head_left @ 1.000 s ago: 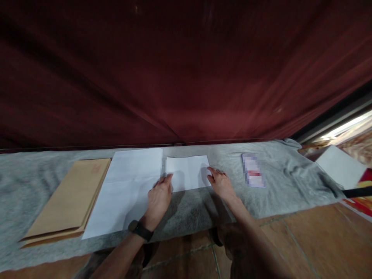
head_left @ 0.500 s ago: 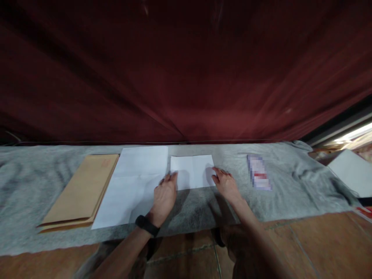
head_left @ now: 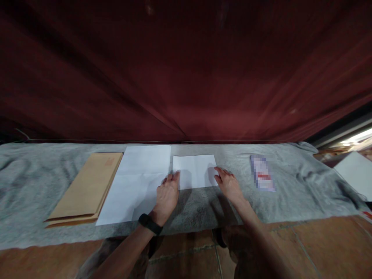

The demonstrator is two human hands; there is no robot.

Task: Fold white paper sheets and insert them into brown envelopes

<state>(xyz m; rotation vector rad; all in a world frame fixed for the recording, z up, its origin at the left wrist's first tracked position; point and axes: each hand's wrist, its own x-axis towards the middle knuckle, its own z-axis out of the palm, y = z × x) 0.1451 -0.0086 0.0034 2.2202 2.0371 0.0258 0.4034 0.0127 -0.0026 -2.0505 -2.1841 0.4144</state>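
Note:
A small folded white sheet [head_left: 195,169] lies on a grey cloth [head_left: 35,182]. My left hand [head_left: 167,195] rests palm down with fingers stretched out, its fingertips touching the sheet's left lower edge. A dark band circles that wrist. My right hand [head_left: 229,183] lies flat too, fingers apart, touching the sheet's right edge. Neither hand holds anything. To the left lies a larger white sheet [head_left: 136,182] with a crease across it.
Brown envelopes [head_left: 85,188] are stacked at the left of the large sheet. A small printed packet [head_left: 262,177] lies to the right. A dark red curtain [head_left: 186,69] hangs behind. A white sheet [head_left: 354,174] sits at the far right, tiled floor [head_left: 319,248] below.
The view has shifted a little to the left, so everything sits slightly further right in the picture. Both hands stay at the folded sheet's edges.

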